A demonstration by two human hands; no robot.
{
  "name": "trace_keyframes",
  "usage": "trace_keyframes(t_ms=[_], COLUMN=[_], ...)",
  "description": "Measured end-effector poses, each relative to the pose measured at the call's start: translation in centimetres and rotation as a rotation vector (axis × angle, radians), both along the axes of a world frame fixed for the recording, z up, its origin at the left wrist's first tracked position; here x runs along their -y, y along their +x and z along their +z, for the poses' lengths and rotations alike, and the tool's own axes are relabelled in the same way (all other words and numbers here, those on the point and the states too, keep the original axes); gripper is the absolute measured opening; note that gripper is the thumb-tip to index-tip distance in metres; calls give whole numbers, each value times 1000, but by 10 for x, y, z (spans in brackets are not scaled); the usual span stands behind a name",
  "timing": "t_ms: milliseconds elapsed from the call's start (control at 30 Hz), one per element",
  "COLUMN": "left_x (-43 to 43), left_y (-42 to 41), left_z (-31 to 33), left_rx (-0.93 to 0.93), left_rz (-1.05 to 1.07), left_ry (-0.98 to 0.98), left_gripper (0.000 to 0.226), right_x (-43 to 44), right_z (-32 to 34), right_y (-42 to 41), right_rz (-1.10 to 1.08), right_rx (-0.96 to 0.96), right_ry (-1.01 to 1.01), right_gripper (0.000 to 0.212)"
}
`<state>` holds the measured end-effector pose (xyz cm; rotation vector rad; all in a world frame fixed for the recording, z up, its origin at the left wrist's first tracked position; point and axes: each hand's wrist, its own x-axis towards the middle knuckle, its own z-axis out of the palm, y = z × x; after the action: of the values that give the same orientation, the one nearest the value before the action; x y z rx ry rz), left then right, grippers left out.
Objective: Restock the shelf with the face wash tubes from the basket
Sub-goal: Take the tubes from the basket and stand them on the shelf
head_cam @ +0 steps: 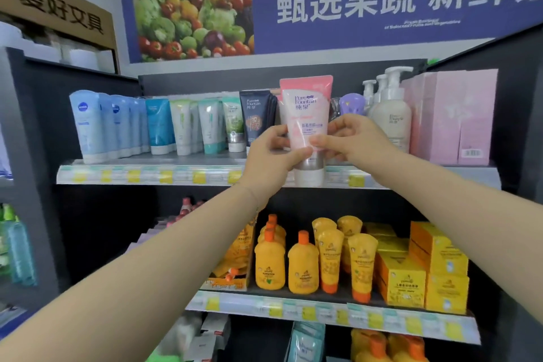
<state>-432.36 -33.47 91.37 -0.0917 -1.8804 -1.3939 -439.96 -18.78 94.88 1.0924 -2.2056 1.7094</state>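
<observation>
- The top shelf (147, 160) carries a row of tubes (164, 126), standing cap-down along its left half.
- Pink boxes (452, 117) stand at this shelf's right end.
- A pink face wash tube (308, 109) is upright, cap down, before the shelf's middle, its cap at the front edge.
- The left hand (273, 153) and right hand (355, 138) pinch it from either side with curled fingers.

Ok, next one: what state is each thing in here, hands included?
Pink tube: upright, cap down, held in front of the top shelf.
Left hand: grips the tube's left edge.
Right hand: pinches its right edge.
Dark tube: standing in the shelf row.
Pump bottles: upright on the shelf.
</observation>
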Motion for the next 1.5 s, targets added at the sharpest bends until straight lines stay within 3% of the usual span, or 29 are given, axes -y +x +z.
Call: trace_keyframes(t_ms=[200, 300, 400, 533, 633, 767, 1033, 1500], left_x=[10, 19, 30, 46, 55, 66, 83, 84], left_y=[-21, -36, -54, -81, -103, -126, -170, -183], left_z=[26, 38, 47, 53, 52, 52, 47, 52], left_rx=[-5, 0, 5, -20, -9, 57, 284, 380], left_rz=[14, -8, 24, 152, 193, 239, 220, 130], left_ry=[61, 93, 90, 93, 128, 67, -117, -167], left_gripper=[51, 45, 39, 36, 35, 30, 32, 33], right_x=[16, 27, 39, 56, 67, 83, 107, 141], right_z=[17, 26, 35, 50, 57, 58, 39, 34], right_y=[-16, -25, -38, -58, -74, -92, -128, -151], right_rz=[-47, -103, -150, -65, -51, -91, -53, -6], right_rx=[43, -2, -2, 80, 140, 167, 430, 509], right_ry=[-110, -122, -132, -84, -4, 171, -39, -62], right_gripper=[43, 25, 23, 11, 26, 33, 29, 17])
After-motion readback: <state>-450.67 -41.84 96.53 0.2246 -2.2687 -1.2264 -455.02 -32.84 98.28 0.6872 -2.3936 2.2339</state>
